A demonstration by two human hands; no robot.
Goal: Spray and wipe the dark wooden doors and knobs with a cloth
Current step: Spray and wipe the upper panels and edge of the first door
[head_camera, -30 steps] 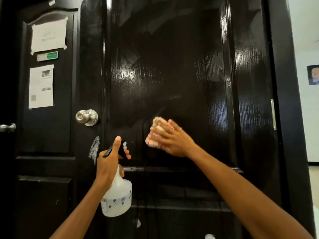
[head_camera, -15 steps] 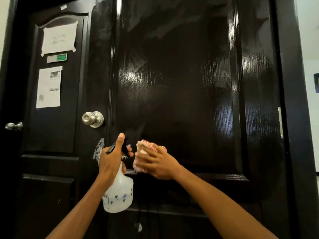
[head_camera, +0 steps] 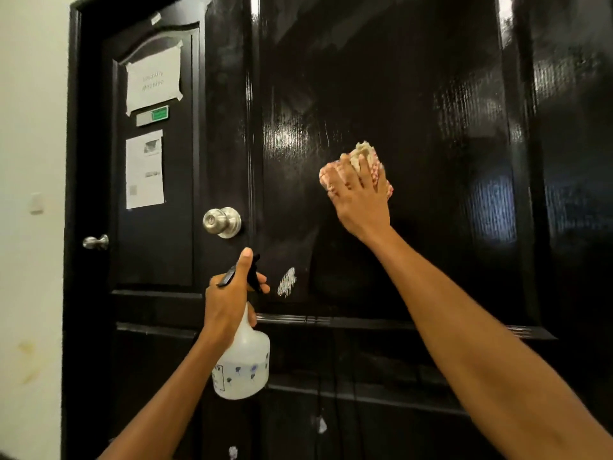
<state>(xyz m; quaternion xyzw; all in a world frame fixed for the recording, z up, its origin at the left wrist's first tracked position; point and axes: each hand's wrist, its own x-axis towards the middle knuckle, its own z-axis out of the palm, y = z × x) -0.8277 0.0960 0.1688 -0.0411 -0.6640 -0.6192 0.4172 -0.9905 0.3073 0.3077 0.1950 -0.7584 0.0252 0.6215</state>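
Your right hand (head_camera: 360, 197) presses a bunched cloth (head_camera: 365, 157), cream with a red check, flat against the upper panel of the right-hand dark door (head_camera: 414, 94). It sits roughly midway across the panel, well above the moulding at the panel's bottom edge. Your fingers (head_camera: 366, 169) lie spread and nearly straight over the cloth, pushing rather than curling round it. The glossy panel around the cloth shows streaky reflections.

Your left hand (head_camera: 229, 303) grips the neck of a translucent white spray bottle (head_camera: 243, 366), fingers wrapped round it, thumb up beside the black spray head (head_camera: 247, 277). The bottle hangs upright in front of the seam between the two doors, near the lower edge of the upper panels. Just right of the spray head, a patch of white foam (head_camera: 287, 282) clings to the right door near its left edge.

On the left door (head_camera: 225, 94), a silver knob (head_camera: 222, 222) sits by its right edge. A second, smaller knob (head_camera: 96, 242) shows at the far left by the frame. Two paper notices (head_camera: 154, 79) (head_camera: 145, 169) and a small green label (head_camera: 152, 115) are stuck to the left door's upper panel. A pale wall (head_camera: 30, 127) runs along the left.
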